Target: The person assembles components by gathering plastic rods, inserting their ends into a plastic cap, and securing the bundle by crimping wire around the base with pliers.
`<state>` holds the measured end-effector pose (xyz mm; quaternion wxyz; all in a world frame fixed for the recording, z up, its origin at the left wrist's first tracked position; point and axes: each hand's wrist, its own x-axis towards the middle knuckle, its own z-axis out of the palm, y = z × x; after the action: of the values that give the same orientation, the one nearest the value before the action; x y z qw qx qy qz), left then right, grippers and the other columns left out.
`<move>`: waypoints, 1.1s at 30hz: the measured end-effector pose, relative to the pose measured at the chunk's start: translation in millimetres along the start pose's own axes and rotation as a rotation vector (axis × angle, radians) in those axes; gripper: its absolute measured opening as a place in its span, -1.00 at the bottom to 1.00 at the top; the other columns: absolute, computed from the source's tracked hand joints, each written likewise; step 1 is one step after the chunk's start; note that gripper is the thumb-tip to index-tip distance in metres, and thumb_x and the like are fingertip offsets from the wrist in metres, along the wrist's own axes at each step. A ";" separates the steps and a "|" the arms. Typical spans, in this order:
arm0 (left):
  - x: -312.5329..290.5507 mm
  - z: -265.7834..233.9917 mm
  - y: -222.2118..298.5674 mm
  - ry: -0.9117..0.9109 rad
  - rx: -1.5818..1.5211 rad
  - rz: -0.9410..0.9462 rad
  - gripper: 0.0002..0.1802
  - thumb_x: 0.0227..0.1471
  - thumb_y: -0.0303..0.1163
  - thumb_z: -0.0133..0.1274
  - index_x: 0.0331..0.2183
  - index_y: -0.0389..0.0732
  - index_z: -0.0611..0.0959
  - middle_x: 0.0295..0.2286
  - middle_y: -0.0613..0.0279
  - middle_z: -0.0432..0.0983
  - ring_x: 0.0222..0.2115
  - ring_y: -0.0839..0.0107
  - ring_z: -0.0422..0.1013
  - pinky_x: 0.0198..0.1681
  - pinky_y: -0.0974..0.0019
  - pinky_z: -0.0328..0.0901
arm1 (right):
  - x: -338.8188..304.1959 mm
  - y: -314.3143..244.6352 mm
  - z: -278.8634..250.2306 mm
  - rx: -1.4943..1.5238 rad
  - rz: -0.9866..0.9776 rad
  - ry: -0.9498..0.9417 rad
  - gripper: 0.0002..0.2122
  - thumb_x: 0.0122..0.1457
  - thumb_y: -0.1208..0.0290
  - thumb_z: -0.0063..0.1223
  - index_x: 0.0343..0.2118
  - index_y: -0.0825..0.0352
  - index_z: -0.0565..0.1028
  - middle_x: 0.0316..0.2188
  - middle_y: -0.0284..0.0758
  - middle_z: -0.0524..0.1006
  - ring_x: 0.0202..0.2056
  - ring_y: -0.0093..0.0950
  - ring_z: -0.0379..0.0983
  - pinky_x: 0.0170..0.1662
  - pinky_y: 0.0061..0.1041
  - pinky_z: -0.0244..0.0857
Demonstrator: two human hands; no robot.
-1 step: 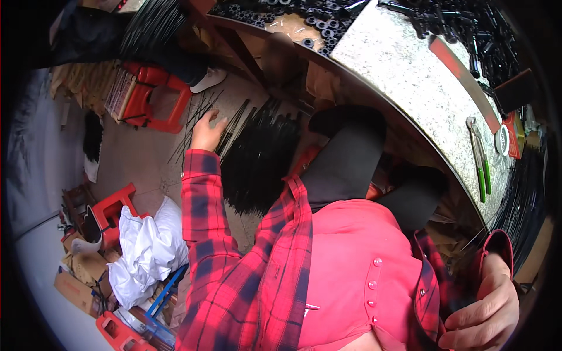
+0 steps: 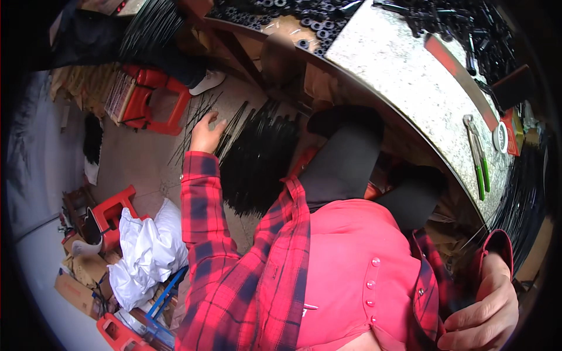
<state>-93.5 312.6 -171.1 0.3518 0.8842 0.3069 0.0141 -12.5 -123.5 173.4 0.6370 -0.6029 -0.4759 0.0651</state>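
Out to the left, my left hand [image 2: 207, 133] hangs over the floor beside a spread of thin black rods [image 2: 257, 158]. Its thumb and fingers are bent but apart, and I see nothing held between them. A few loose rods [image 2: 194, 126] pass beside and behind that hand. At the lower right, my right hand [image 2: 486, 313] is low beside my body, with loosely bent fingers and nothing visible in them. Its palm side is partly hidden. A bundle of long black rods [image 2: 518, 193] lies above it, at the bench's right end.
The speckled bench [image 2: 386, 64] carries green-handled pliers [image 2: 477, 158], a long reddish bar [image 2: 459, 79], a white round container [image 2: 500, 138] and piles of black parts [image 2: 451, 20]. Red stools [image 2: 155, 99], a white sack [image 2: 149, 251] and another person's shoe [image 2: 208, 82] are to the left.
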 end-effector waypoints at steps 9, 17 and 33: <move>3.0 27.5 83.2 -0.234 -0.034 0.292 -0.46 0.04 -0.28 0.11 0.02 -0.36 0.47 -0.06 -0.10 0.46 0.00 0.10 0.38 0.09 0.19 0.22 | -37.6 -13.8 -67.2 -0.257 -0.783 -0.250 -0.67 0.19 0.46 -0.22 0.03 0.11 0.34 -0.49 -0.33 0.39 -0.69 -0.43 0.31 -0.62 -0.44 0.29; -36.5 43.8 218.7 -0.544 -0.186 0.475 -0.55 0.02 -0.50 0.10 -0.01 -0.38 0.47 -0.31 0.10 0.57 -0.27 0.44 0.47 -0.13 0.39 0.33 | -139.8 -7.4 -95.3 -0.919 -0.132 -0.141 -0.81 0.01 0.37 0.11 -0.32 0.30 0.45 -0.59 -0.37 0.34 -0.60 -0.43 0.39 -0.61 -0.41 0.26; -91.9 91.7 298.4 -0.776 -0.072 0.775 -0.53 -0.03 -0.47 0.16 -0.03 -0.27 0.50 -0.45 0.05 0.62 -0.50 0.35 0.54 -0.37 0.38 0.37 | -250.8 42.6 -262.8 -1.534 1.265 0.210 -0.55 0.01 -0.02 0.13 -0.51 0.40 0.60 -0.47 -0.09 0.59 -0.36 -0.11 0.55 -0.26 -0.24 0.42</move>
<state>13.0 37.3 -34.4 0.4380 0.8603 -0.1941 -0.1741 53.3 -462.5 53.0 -0.0376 -0.9962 0.0777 0.0137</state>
